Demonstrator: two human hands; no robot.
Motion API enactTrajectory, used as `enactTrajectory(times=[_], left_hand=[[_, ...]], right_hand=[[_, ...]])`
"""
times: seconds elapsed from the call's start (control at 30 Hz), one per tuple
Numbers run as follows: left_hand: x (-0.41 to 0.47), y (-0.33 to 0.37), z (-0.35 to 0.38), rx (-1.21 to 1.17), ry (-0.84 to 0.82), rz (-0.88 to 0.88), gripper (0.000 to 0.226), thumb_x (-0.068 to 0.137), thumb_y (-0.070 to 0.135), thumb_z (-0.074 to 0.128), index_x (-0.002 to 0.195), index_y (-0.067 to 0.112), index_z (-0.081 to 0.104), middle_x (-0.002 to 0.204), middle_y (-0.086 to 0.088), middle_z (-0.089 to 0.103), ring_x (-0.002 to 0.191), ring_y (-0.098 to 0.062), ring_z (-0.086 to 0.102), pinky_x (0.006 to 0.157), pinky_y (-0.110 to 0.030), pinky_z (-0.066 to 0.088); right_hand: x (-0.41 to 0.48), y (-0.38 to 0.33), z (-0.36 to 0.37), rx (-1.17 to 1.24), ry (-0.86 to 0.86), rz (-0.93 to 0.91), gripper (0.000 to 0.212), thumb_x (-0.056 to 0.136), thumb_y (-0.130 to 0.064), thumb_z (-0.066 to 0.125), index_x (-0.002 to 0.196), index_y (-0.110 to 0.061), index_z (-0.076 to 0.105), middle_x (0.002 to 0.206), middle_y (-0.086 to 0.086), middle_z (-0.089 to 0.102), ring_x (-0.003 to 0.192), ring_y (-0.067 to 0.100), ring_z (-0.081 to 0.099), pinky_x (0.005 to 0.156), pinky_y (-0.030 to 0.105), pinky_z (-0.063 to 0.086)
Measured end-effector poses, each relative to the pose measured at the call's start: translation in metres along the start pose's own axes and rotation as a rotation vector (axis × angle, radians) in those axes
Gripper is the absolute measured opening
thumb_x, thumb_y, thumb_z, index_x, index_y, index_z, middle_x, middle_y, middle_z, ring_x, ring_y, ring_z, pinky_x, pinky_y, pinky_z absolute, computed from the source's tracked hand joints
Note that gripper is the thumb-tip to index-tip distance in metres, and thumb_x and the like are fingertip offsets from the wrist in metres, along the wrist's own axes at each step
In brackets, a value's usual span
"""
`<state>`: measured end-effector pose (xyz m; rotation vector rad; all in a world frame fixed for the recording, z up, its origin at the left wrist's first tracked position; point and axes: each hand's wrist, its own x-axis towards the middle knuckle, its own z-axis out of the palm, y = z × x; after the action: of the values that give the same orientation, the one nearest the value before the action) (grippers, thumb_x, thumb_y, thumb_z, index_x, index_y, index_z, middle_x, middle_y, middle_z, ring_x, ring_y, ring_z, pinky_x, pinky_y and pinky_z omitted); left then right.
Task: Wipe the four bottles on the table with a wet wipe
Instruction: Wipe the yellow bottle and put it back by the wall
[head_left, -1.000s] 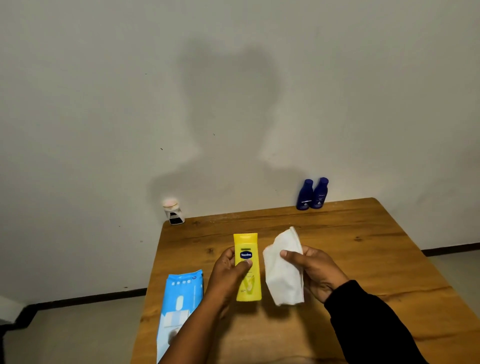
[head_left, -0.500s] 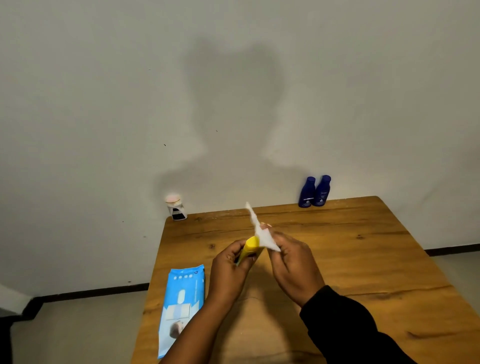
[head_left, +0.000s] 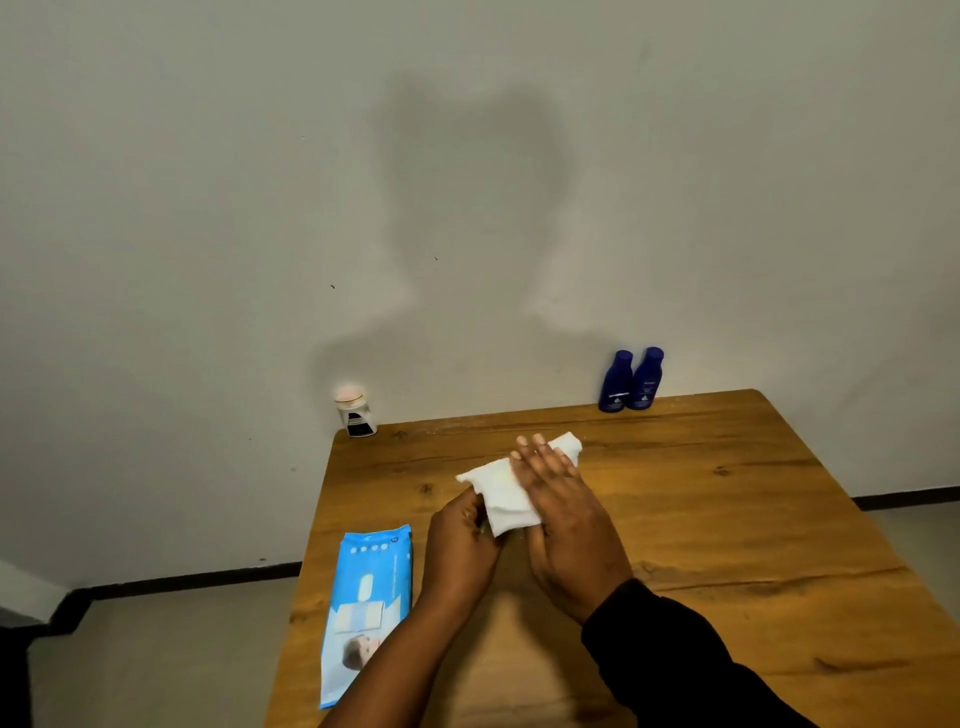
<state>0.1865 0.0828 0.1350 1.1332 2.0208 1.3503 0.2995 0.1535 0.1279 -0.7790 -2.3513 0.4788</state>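
Nearest you on the left, the pack of wipes (head_left: 368, 603) lies flat along the table (head_left: 727, 519) edge, and neither hand touches it. Just beyond it, your left hand (head_left: 460, 543) has its fingers curled around the near end of the yellow bottle. A second ago that bottle was in plain view. Now the wipe (head_left: 496, 493) is draped right over it, so you cannot see the bottle itself. Your right hand (head_left: 563, 512), which was pinching the wipe off to the side, now lies flat on top with its fingers straight, pressing the cloth down. I judge from this that the wiping of the first bottle has properly begun. Further off, nothing has moved. The small white bottle (head_left: 356, 413) stands at the far left corner and the blue bottles (head_left: 631, 387) stand touching each other at the far edge, all against the wall. Those three are probably yet to be wiped.
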Motion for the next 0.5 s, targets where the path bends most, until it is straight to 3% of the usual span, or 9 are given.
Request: enactTrajectory(times=[0.03, 0.1, 0.17, 0.23, 0.27, 0.33, 0.4, 0.5], left_hand=[[0.0, -0.001, 0.0, -0.02, -0.016, -0.009, 0.041, 0.086, 0.005, 0.068, 0.11, 0.038, 0.059, 0.107, 0.025, 0.063, 0.103, 0.007, 0.061, 0.075, -0.001, 0.044], [0.001, -0.002, 0.002, 0.001, -0.033, -0.013, 0.043, 0.087, 0.005, 0.067, 0.11, 0.041, 0.059, 0.105, 0.029, 0.062, 0.097, 0.017, 0.059, 0.08, -0.006, 0.049], [0.0, -0.002, 0.0, 0.006, -0.022, -0.049, 0.038, 0.085, 0.003, 0.068, 0.114, 0.027, 0.063, 0.111, 0.012, 0.068, 0.1, 0.006, 0.062, 0.086, -0.012, 0.051], [-0.002, -0.002, -0.003, 0.07, -0.038, -0.065, 0.04, 0.083, -0.004, 0.067, 0.122, 0.004, 0.058, 0.118, -0.011, 0.065, 0.109, -0.02, 0.062, 0.086, -0.017, 0.044], [-0.002, -0.004, -0.003, 0.064, -0.047, -0.088, 0.043, 0.083, -0.006, 0.065, 0.124, -0.002, 0.053, 0.121, -0.015, 0.062, 0.112, -0.028, 0.06, 0.086, -0.019, 0.041], [-0.001, -0.001, -0.004, 0.023, -0.051, -0.118, 0.04, 0.085, -0.004, 0.065, 0.122, 0.008, 0.055, 0.117, -0.009, 0.064, 0.106, -0.024, 0.063, 0.082, -0.012, 0.042], [-0.001, 0.004, -0.005, -0.165, -0.126, -0.15, 0.032, 0.088, 0.0, 0.063, 0.112, 0.022, 0.062, 0.108, 0.0, 0.072, 0.097, -0.02, 0.069, 0.073, -0.012, 0.05], [0.003, 0.003, -0.008, -0.627, -0.168, -0.308, 0.032, 0.092, 0.001, 0.058, 0.123, 0.011, 0.059, 0.101, -0.004, 0.075, 0.089, -0.021, 0.072, 0.071, -0.029, 0.059]], right_hand=[[0.001, 0.004, -0.001, 0.026, 0.014, 0.045, 0.062, 0.084, -0.016, 0.032, 0.145, -0.008, 0.039, 0.152, 0.006, 0.038, 0.143, 0.02, 0.03, 0.115, 0.046, 0.031], [0.001, 0.006, -0.002, 0.045, 0.019, 0.073, 0.061, 0.085, -0.017, 0.03, 0.145, -0.009, 0.04, 0.152, 0.005, 0.037, 0.144, 0.02, 0.029, 0.115, 0.046, 0.032], [0.002, 0.0, -0.001, 0.009, -0.012, 0.011, 0.061, 0.085, -0.017, 0.031, 0.145, -0.009, 0.038, 0.152, 0.005, 0.037, 0.144, 0.02, 0.028, 0.116, 0.044, 0.028], [0.003, -0.009, 0.001, -0.019, -0.051, -0.068, 0.061, 0.084, -0.017, 0.033, 0.145, -0.01, 0.038, 0.151, 0.006, 0.039, 0.144, 0.02, 0.028, 0.118, 0.041, 0.023], [0.005, -0.013, 0.002, -0.029, -0.063, -0.103, 0.061, 0.084, -0.018, 0.034, 0.144, -0.01, 0.039, 0.151, 0.005, 0.039, 0.144, 0.02, 0.028, 0.119, 0.04, 0.021], [0.009, -0.012, 0.001, -0.032, -0.074, -0.12, 0.061, 0.085, -0.02, 0.033, 0.145, -0.012, 0.039, 0.152, 0.002, 0.037, 0.144, 0.017, 0.027, 0.119, 0.038, 0.018], [0.014, -0.002, -0.003, 0.123, -0.061, 0.024, 0.055, 0.089, -0.019, 0.033, 0.143, -0.014, 0.043, 0.15, -0.003, 0.038, 0.142, 0.011, 0.03, 0.118, 0.03, 0.021], [0.023, 0.015, -0.014, 0.674, 0.054, 0.447, 0.031, 0.099, -0.011, 0.046, 0.118, -0.019, 0.069, 0.117, 0.001, 0.07, 0.112, 0.018, 0.062, 0.094, 0.029, 0.048]])
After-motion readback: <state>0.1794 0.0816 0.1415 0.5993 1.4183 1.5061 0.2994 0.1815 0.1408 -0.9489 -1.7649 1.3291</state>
